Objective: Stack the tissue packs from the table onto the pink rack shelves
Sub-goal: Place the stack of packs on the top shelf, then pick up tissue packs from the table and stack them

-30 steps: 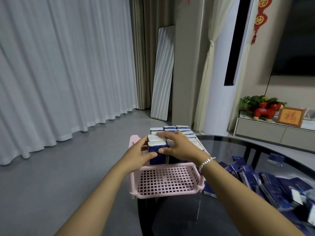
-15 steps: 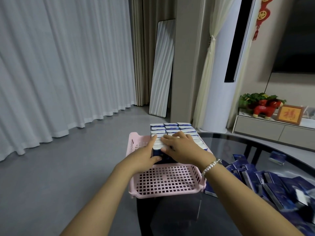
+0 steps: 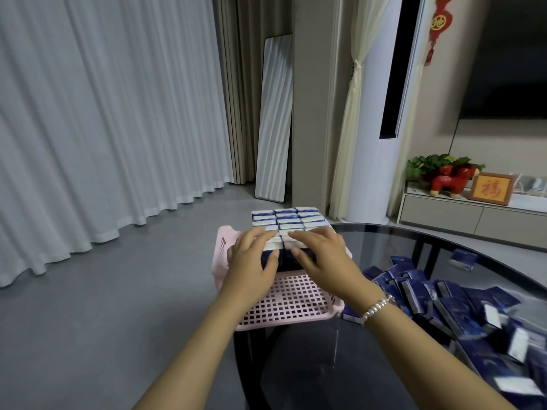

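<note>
packs (image 3: 288,221) stand in 3 rows on the pink rack (image 3: 284,303); left hand (image 3: 251,261) and right hand (image 3: 322,258) press flat, fingers straight. push evenly so the front row seats flush.

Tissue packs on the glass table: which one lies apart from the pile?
The single tissue pack near the table's far edge; the other packs are heaped together nearer.

Blue-and-white tissue packs (image 3: 288,221) upright in tight rows on pink rack (image 3: 291,300); more packs (image 3: 461,309) heaped loosely on desk (image 3: 370,365).
</note>
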